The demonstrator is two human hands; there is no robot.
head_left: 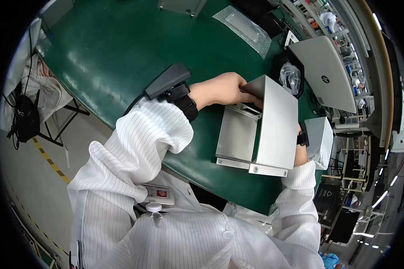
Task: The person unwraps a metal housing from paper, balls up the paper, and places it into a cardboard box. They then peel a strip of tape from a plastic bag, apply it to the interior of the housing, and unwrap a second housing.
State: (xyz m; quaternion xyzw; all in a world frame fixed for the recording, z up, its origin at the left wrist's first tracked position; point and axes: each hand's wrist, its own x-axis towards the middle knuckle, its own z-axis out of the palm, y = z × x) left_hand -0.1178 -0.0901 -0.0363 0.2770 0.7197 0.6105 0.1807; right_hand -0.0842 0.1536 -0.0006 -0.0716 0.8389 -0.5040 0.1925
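A silver sheet-metal housing [280, 123] stands on the green table in front of me, its side toward my left open. Inside it a flat metal base and a crosspiece with a slot show, and screws dot its near lower flange. My left hand [226, 89] is closed at the far left edge of the housing, with fingertips partly hidden behind the metal panel. On that wrist sits a black strapped device [173, 87]. My right hand is behind the housing's right side; only its wrist with a black band [303, 134] shows, and its fingers are hidden.
Bubble wrap with a flat metal plate [242, 29] lies at the far side. To the right stand a black bin [296, 67] holding clear plastic, a silver laptop [323, 74] and a white box [318, 139]. Another metal part [182, 5] sits at the far edge.
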